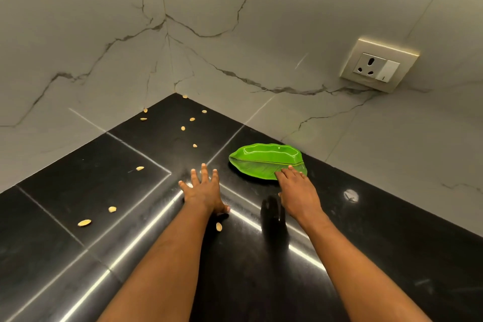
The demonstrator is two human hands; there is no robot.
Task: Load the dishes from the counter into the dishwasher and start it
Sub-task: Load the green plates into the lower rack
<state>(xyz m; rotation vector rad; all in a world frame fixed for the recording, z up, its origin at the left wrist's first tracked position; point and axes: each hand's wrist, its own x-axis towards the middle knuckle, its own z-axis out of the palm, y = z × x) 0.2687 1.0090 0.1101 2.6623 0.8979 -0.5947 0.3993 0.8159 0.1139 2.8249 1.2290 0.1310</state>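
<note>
In the head view, two bare forearms reached over the black counter [392,256]. The left hand [202,192] lay flat and spread, grasping nothing, among scattered seeds [84,222]. The right hand [296,191] rested its fingertips [288,171] on the near rim of the green leaf-shaped dish [261,159], not yet closed around it. The dish sat near the marbled wall [339,125]. It looked light, stiff plastic, likely slippery; pinching the near rim seemed best.

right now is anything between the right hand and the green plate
Nothing visible. The right hand already has its fingertips on the near edge of the green plate. The left hand is spread flat on the counter beside it, and the seeds lie off left.
</note>
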